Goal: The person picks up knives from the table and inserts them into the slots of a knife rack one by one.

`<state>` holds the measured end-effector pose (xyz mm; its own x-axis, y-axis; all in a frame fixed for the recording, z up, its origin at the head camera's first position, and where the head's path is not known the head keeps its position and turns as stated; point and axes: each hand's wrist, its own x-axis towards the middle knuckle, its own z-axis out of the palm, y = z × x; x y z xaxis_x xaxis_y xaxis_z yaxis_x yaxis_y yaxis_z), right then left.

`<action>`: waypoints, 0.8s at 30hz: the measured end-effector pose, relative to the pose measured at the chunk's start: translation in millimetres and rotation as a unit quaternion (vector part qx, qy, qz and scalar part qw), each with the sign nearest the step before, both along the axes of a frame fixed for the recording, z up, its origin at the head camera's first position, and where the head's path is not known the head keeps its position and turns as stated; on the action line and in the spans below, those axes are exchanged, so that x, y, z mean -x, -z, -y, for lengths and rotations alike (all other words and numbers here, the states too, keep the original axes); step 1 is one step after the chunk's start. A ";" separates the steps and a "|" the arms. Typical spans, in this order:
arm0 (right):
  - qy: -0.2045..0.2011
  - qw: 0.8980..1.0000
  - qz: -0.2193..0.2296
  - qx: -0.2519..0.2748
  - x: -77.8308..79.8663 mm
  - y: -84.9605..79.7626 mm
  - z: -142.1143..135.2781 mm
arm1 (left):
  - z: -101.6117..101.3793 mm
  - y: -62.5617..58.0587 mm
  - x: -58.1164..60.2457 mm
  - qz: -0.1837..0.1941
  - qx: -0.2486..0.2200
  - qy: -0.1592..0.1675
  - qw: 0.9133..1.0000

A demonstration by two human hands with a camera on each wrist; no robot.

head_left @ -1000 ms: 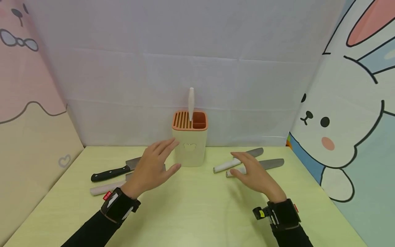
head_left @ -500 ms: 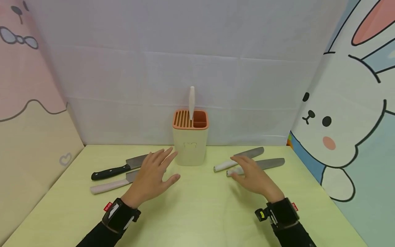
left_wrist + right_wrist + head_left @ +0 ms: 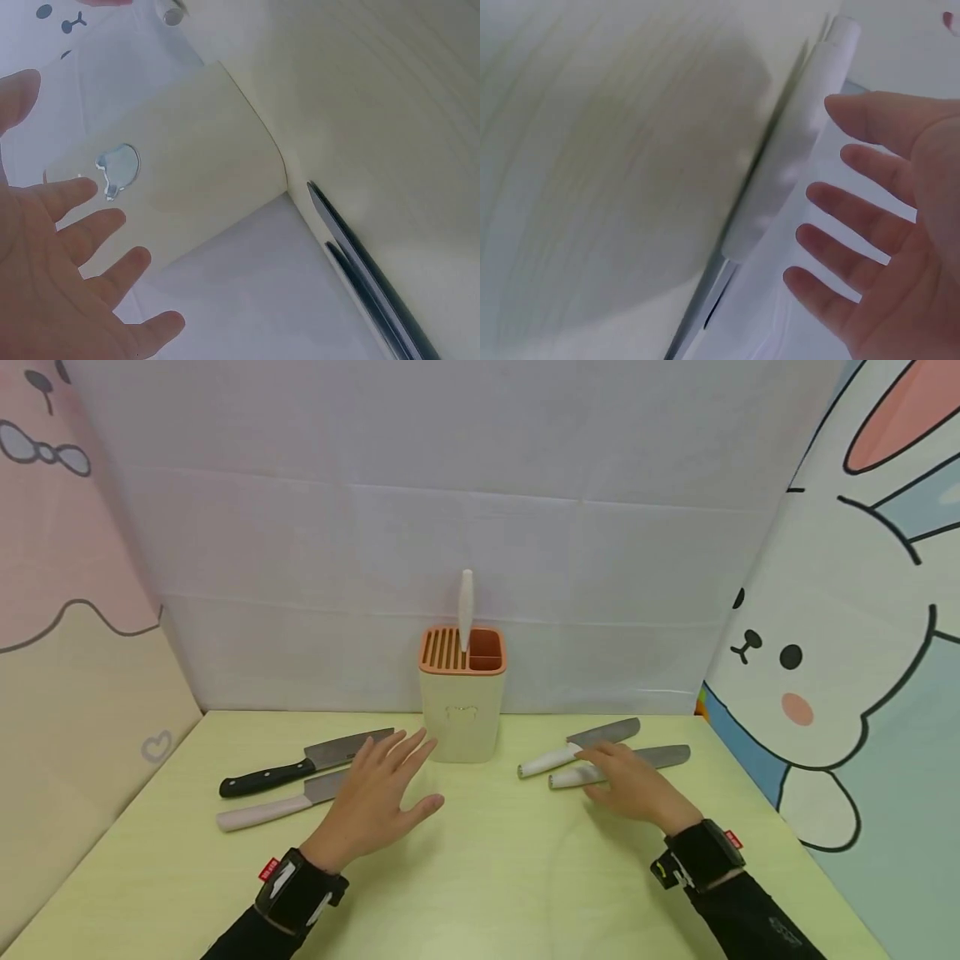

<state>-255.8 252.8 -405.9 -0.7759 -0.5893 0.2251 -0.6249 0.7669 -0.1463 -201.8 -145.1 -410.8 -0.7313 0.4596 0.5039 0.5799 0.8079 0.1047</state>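
Observation:
My left hand [image 3: 375,802] hovers with fingers spread beside two knives on the left: a black-handled knife [image 3: 270,779] and a white-handled one [image 3: 266,813]. It partly covers the nearer blade and holds nothing. At the right, my right hand [image 3: 633,785] is just above the nearer of two white-handled knives, whose handle [image 3: 795,142] lies by the fingertips in the right wrist view; the fingers are not closed round it. The farther knife [image 3: 551,762] lies behind. At the back centre stands a cream knife block [image 3: 462,718] with an orange slotted top and one white handle [image 3: 466,606] upright in it.
All this is on a pale yellow-green table [image 3: 480,877]. A white sheet [image 3: 337,552] hangs behind the block. Cartoon-printed panels [image 3: 832,693] flank the table on both sides.
My right hand has moved slightly right and lower toward the nearer right knife. The left hand has drawn a little down and back, uncovering more of the left knives.

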 end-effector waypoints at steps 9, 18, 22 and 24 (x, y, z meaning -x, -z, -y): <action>-0.027 0.999 0.016 -0.015 13.3 7.8 -8.7 | -2.3 5.2 0.3 -0.009 0.008 0.007 1.000; -0.031 0.999 0.001 -0.044 21.2 13.2 -8.0 | -2.5 8.0 2.4 -0.010 0.009 0.004 1.000; -0.034 0.998 -0.015 -0.052 22.3 14.3 -8.6 | -2.0 8.5 1.4 -0.006 0.008 0.004 1.000; -0.038 0.998 -0.020 -0.049 23.5 15.4 -8.8 | -1.5 8.5 0.9 -0.002 0.006 0.004 1.000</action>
